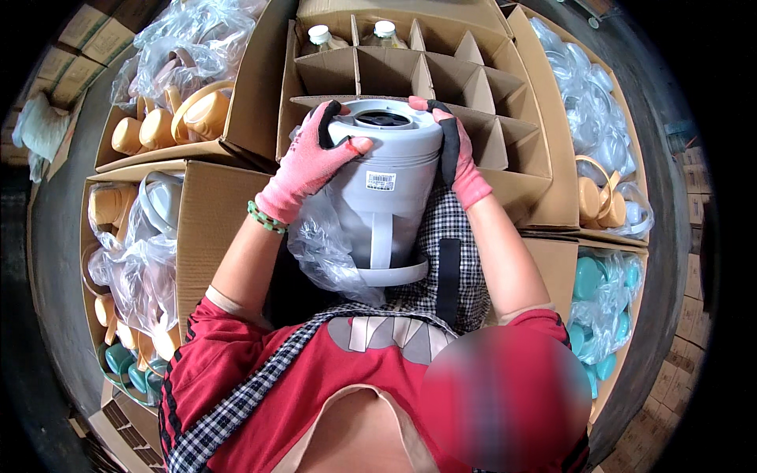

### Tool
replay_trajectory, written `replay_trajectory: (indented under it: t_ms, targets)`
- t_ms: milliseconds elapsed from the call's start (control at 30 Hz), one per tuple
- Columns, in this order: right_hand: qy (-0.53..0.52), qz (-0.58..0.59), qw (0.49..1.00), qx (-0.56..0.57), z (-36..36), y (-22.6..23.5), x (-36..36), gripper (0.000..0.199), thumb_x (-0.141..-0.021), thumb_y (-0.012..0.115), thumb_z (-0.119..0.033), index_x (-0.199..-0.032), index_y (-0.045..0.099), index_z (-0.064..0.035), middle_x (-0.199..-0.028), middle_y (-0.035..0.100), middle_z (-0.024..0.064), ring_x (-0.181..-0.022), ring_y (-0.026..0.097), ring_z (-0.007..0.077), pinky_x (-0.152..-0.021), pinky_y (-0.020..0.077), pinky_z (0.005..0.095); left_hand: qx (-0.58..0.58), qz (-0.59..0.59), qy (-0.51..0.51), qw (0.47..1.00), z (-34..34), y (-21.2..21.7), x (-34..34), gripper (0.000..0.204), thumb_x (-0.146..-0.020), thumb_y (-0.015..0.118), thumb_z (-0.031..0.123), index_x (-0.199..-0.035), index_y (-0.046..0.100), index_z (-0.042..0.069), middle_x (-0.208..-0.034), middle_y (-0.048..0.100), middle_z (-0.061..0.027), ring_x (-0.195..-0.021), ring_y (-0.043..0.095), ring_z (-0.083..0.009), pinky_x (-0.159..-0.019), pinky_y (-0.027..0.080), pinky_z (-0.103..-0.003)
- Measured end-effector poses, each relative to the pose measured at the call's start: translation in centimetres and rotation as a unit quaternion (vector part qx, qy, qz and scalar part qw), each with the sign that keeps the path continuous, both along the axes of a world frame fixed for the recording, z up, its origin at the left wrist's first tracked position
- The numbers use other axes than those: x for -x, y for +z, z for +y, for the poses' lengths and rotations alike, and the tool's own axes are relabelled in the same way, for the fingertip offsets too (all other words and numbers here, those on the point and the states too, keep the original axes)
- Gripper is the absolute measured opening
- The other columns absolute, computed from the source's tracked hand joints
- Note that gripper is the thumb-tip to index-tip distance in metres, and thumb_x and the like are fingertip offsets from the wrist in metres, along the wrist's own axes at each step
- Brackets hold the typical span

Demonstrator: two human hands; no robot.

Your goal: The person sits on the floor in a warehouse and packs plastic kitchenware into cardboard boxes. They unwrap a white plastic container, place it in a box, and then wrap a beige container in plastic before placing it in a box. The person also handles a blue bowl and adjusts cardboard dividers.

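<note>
Grasping a grey, tapered plastic jug point(388, 201) near twelve o'clock, with pink-and-black-gloved left hand point(312, 154) and right hand point(457, 146) at its ten and two. Probably stiff, slippery, rather light; best held around top.

The grey container point(402, 206) looks to be of smooth plastic with a soft shine, and the clear bag point(321, 246) against it is of thin plastic film, glossy and wrinkled. The divided box point(522, 186) is matt brown cardboard, while the pink gloves point(298, 169) seem of knitted cloth, also matt.
</note>
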State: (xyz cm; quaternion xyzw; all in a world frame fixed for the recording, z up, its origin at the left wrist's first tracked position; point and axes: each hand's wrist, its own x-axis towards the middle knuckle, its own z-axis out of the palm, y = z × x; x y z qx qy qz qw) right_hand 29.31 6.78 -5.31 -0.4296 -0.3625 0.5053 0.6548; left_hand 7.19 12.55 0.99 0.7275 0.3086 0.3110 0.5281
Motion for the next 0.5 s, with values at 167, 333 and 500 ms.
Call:
replay_trajectory:
  t_ms: [167,333,500]
  targets:
    - [-0.113,-0.148,0.982,0.016,-2.5,2.2,3.1,0.049,-0.083,0.050,-0.038,-0.110,0.048,0.0030,-0.110,0.051,0.0106,-0.102,0.046,0.0180,-0.092,0.0318,0.0270,0.114,-0.117,-0.144,0.976,3.4,-2.2,1.4,0.060,-0.068,0.069,0.034,-0.112,0.044,0.003,-0.100,0.050,-0.0022,-0.094,0.045,-0.0115,-0.084,0.035,-0.023]
    - [-0.104,-0.132,0.985,0.030,0.1,3.9,2.8,0.062,-0.082,0.045,-0.049,-0.118,0.042,0.0025,-0.113,0.049,0.0127,-0.104,0.045,0.0162,-0.092,0.0323,0.0277,0.239,-0.154,-0.102,0.953,6.5,-4.9,0.3,0.061,-0.084,0.040,0.050,-0.118,0.043,0.000,-0.111,0.050,-0.0090,-0.096,0.049,-0.0148,-0.086,0.037,-0.025]
    - [0.010,0.006,0.997,0.077,0.3,3.9,1.8,0.058,-0.082,0.045,-0.049,-0.110,0.048,0.0021,-0.084,0.055,0.0059,-0.077,0.049,0.0139,-0.076,0.0386,0.0246,-0.048,-0.036,0.139,0.988,0.5,-3.1,-1.3,0.040,-0.087,0.042,0.035,-0.106,0.053,0.001,-0.091,0.058,-0.0107,-0.087,0.052,-0.0172,-0.083,0.038,-0.028]
